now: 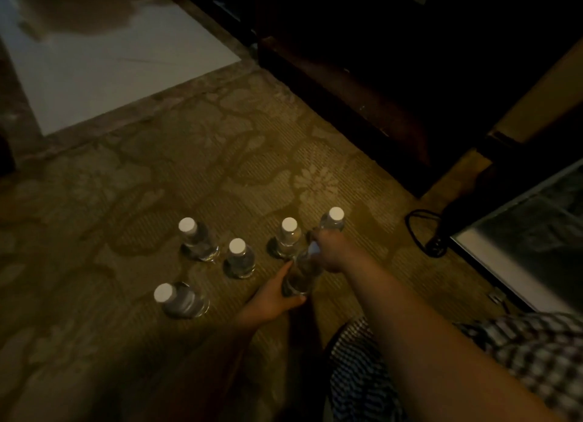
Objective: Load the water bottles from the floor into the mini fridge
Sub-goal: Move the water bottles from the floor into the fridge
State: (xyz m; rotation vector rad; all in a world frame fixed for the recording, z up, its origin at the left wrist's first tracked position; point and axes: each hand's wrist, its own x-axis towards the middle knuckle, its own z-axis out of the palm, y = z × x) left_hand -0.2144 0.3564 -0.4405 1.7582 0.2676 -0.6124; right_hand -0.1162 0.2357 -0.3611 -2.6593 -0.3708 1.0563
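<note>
Hardly begun. My left hand (273, 299) curls its fingers round the base of one water bottle (301, 276), and my right hand (331, 251) grips its top, tilted low over the carpeted floor (126, 185). Five more bottles (239, 257) stand beside it, unloaded. The mini fridge (520, 248) waits at the floor's right edge. Too dim to read labels.

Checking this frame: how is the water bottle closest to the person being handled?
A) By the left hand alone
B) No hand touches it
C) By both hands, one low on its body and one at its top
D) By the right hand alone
C: the left hand grips the lower body of the water bottle, while the right hand holds it at the top, around the cap.
</note>
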